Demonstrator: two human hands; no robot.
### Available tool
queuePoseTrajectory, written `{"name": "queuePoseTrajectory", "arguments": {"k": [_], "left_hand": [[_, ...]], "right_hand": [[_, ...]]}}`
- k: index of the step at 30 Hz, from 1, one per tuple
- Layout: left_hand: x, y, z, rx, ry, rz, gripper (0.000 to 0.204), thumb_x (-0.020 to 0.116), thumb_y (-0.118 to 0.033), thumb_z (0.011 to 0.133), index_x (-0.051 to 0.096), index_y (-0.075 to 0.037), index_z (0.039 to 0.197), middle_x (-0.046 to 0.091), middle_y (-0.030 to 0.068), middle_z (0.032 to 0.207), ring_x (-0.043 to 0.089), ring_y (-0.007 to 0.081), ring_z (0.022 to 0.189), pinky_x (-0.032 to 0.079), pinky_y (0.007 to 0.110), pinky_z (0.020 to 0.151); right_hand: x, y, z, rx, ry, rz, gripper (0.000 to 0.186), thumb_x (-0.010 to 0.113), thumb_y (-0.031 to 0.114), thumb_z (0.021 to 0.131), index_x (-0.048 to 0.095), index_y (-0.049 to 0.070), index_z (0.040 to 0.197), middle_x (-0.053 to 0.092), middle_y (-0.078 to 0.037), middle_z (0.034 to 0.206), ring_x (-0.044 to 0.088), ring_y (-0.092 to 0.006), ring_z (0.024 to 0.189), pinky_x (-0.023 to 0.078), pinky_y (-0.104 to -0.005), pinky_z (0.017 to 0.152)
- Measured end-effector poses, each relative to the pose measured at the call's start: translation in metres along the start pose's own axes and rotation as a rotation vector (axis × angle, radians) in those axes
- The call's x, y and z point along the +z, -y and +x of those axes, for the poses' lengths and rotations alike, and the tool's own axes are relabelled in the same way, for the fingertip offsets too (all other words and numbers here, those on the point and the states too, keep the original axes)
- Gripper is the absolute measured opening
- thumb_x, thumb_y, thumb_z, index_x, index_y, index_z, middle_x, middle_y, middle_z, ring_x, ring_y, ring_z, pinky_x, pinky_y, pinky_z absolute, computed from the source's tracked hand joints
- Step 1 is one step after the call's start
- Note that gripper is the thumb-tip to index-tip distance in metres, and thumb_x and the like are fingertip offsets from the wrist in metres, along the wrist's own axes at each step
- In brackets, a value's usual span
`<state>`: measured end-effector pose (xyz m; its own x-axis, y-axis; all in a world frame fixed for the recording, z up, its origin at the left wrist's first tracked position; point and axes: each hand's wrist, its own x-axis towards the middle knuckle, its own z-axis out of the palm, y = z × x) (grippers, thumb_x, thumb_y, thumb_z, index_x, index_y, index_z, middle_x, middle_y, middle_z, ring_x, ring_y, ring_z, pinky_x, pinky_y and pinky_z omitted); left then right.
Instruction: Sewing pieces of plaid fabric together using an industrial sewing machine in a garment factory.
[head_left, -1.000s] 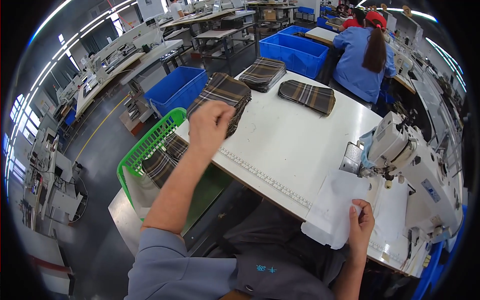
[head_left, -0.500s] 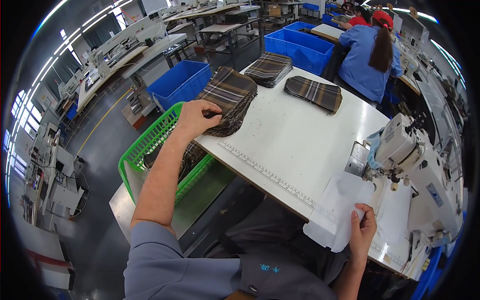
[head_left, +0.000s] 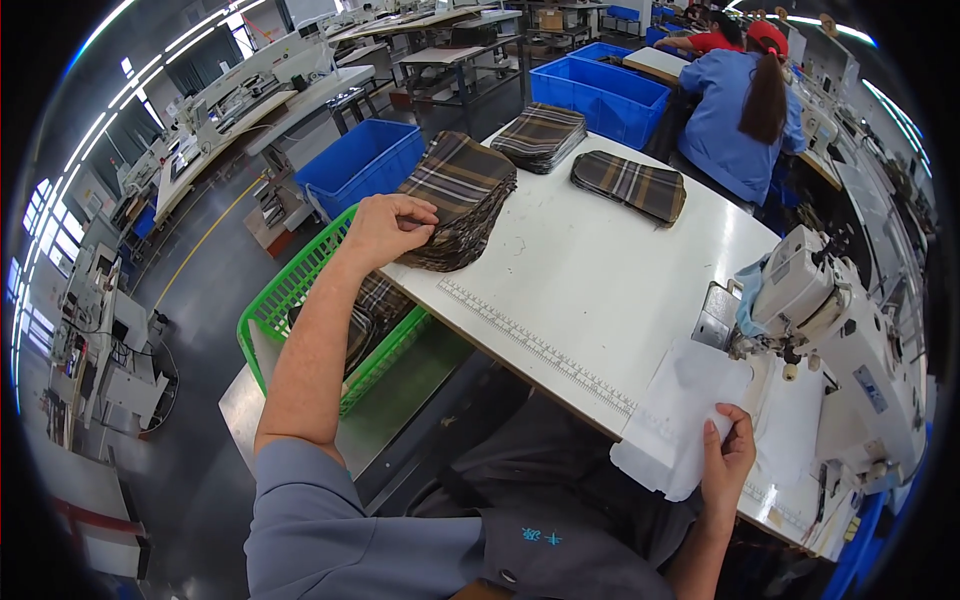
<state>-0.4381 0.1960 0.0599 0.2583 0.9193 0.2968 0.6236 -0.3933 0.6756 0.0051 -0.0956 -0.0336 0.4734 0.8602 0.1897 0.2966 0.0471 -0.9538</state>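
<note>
Touching the near-left edge of the plaid cloth stack [head_left: 468,172], L hand [head_left: 383,235] works at the L end of the desk [head_left: 585,270], above the green basket [head_left: 268,303]. L fingers: thumb & index tips drawn close; can't tell if a ply sits btwn them. R hand [head_left: 728,460] is at the R edge of the white sheet [head_left: 660,432], next to the sewing machine [head_left: 858,345]; thumb & index near each other, firm pinch or light rest can't tell.

Technique (judgement): lift one ply by its edge only, rub thumb vs. index to split it off, don't drag the rest; R hand should keep the sheet flat meanwhile.

Orient.: stack's long axis hard to call, L hand hides a corner; layers splay down its near side. Sheet's long axis runs approx. front-to-back, near end past desk's front edge. Flat plaid pile [head_left: 630,187] lies lengthwise L-R, R end angled nearer.
</note>
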Motion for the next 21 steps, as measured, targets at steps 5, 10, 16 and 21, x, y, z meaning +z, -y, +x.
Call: {"name": "queuePoseTrajectory", "arguments": {"k": [5, 10, 16, 21], "left_hand": [[-0.006, 0.014, 0.003, 0.026, 0.063, -0.189, 0.019, 0.073, 0.002, 0.082, 0.078, 0.001, 0.101, 0.075, 0.0099, 0.116, 0.072, 0.0156, 0.094, 0.059, 0.028, 0.084], [0.003, 0.023, 0.011, 0.094, -0.066, -0.004, 0.018, 0.079, -0.001, 0.081, 0.077, 0.001, 0.099, 0.077, 0.0098, 0.105, 0.073, 0.0156, 0.088, 0.058, 0.027, 0.079], [0.012, 0.017, 0.01, 0.093, -0.485, 0.009, 0.014, 0.078, 0.0, 0.081, 0.077, -0.002, 0.095, 0.077, 0.009, 0.092, 0.072, 0.0174, 0.081, 0.057, 0.031, 0.071], [0.042, -0.093, -0.013, 1.053, -0.522, 0.395, 0.016, 0.075, 0.003, 0.08, 0.076, 0.0, 0.095, 0.074, 0.0094, 0.088, 0.072, 0.0258, 0.077, 0.056, 0.033, 0.065]], "right_hand": [[-0.001, -0.002, 0.002, -0.014, 0.009, -0.029, 0.024, 0.066, 0.005, 0.097, 0.06, -0.001, 0.119, 0.059, -0.005, 0.11, 0.055, -0.0119, 0.103, 0.041, -0.0245, 0.094], [-0.001, -0.005, 0.004, -0.031, 0.007, -0.037, 0.023, 0.065, 0.004, 0.097, 0.059, -0.001, 0.118, 0.059, -0.005, 0.11, 0.054, -0.0116, 0.103, 0.041, -0.0245, 0.094], [0.002, 0.001, 0.002, -0.013, 0.023, -0.029, 0.023, 0.064, 0.003, 0.097, 0.059, -0.001, 0.119, 0.059, -0.005, 0.11, 0.055, -0.0121, 0.104, 0.04, -0.0248, 0.096], [0.001, 0.009, 0.001, 0.021, 0.029, -0.075, 0.028, 0.06, -0.004, 0.095, 0.058, -0.001, 0.122, 0.06, -0.004, 0.114, 0.054, -0.01, 0.107, 0.039, -0.0229, 0.097]]}}
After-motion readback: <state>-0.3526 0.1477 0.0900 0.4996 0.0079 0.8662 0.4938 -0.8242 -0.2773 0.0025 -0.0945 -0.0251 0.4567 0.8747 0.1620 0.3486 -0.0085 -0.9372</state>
